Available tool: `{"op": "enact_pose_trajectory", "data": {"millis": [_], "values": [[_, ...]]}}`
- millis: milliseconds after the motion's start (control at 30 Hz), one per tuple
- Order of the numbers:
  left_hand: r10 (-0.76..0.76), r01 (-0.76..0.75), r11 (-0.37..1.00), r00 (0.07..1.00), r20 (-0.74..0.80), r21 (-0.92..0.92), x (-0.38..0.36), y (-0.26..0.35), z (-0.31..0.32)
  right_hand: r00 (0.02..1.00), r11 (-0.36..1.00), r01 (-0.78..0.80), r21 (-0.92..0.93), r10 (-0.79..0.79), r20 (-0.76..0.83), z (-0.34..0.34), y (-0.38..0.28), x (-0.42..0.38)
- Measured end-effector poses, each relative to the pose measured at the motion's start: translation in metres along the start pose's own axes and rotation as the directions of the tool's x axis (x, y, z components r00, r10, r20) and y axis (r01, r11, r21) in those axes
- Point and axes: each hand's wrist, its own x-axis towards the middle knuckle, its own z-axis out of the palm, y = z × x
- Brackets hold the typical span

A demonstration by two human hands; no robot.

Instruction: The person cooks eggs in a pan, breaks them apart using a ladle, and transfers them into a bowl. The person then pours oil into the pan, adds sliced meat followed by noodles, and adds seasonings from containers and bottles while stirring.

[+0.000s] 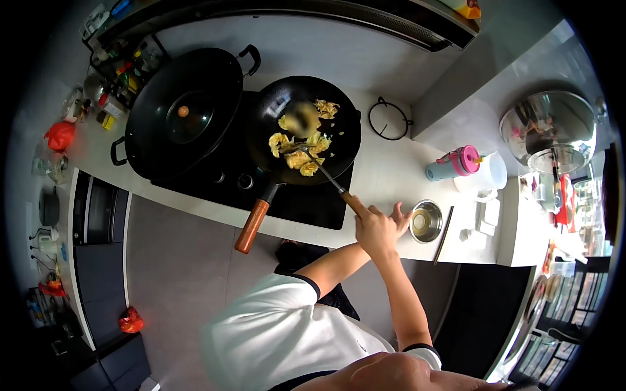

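- Spatula (324, 174) is gripped by both hands (377, 228), grip closed on its handle
- Egg (304, 140) lies inside wok (339, 127) on the hob
- Risk: the unheld wok may be shoved, spilling egg onto worktop (398, 166)

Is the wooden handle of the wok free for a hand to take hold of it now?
Probably yes. The wok's wooden handle sticks out over the counter edge with nothing on it. One hand holds the spatula; which hand is unclear.
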Motion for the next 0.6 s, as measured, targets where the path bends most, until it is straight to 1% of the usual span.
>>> {"op": "enact_pose_trajectory", "data": {"millis": [33, 100, 133, 200, 267, 300, 333, 400, 467, 500, 533, 567, 600], "values": [[0.066, -0.067, 0.996, 0.998, 0.019, 0.066, 0.003, -0.001, 0.001, 1.000, 1.000, -0.010, 0.007, 0.010, -0.018, -0.014, 0.001, -0.001], [0.098, -0.098, 0.944, 0.995, 0.017, 0.316, 0.007, -0.003, 0.009, 0.993, 0.997, -0.053, 0.052, 0.058, -0.099, -0.026, 0.006, 0.011], [0.113, -0.111, 0.894, 0.993, 0.020, 0.434, 0.010, -0.004, 0.014, 0.990, 0.998, -0.053, 0.046, 0.058, -0.130, -0.023, 0.010, 0.023], [0.144, -0.125, 0.750, 0.989, 0.024, 0.650, 0.015, -0.007, 0.021, 0.981, 0.998, -0.047, 0.040, 0.054, -0.188, -0.010, 0.015, 0.046], [0.217, -0.154, 0.584, 0.976, 0.030, 0.797, 0.019, -0.009, 0.019, 0.996, 0.999, -0.039, 0.013, 0.040, -0.086, -0.005, 0.015, 0.046], [0.271, -0.177, 0.505, 0.962, 0.039, 0.845, 0.023, -0.021, 0.015, 0.999, 1.000, -0.026, 0.009, 0.026, -0.039, -0.010, 0.015, 0.036], [0.273, -0.214, 0.630, 0.961, 0.046, 0.747, 0.009, -0.005, 0.006, 1.000, 1.000, -0.011, 0.007, 0.011, 0.008, -0.014, 0.015, 0.024], [0.276, -0.269, 0.829, 0.959, 0.059, 0.490, -0.021, 0.030, -0.012, 0.997, 0.999, 0.036, -0.001, -0.036, -0.063, -0.028, 0.024, 0.001], [0.257, -0.175, 0.831, 0.963, -0.085, 0.527, -0.011, 0.025, -0.018, 0.995, 0.997, 0.058, 0.052, -0.053, -0.086, -0.051, 0.030, -0.019], [0.252, -0.131, 0.830, 0.955, -0.154, 0.543, -0.006, 0.024, -0.022, 0.996, 0.996, 0.071, 0.046, -0.069, -0.054, -0.065, 0.029, -0.023], [0.251, -0.091, 0.829, 0.942, -0.222, 0.552, -0.002, 0.023, -0.025, 0.997, 0.997, 0.049, 0.057, -0.052, 0.050, -0.073, 0.026, -0.020], [0.260, -0.168, 0.930, 0.929, -0.262, 0.327, -0.002, 0.019, -0.029, 0.997, 0.996, 0.083, 0.035, -0.083, -0.008, -0.063, 0.025, -0.014], [0.184, -0.180, 0.983, 0.948, -0.261, 0.040, -0.001, 0.017, -0.033, 0.992, 0.994, 0.113, 0.010, -0.112, -0.066, -0.047, 0.026, -0.005]]}}
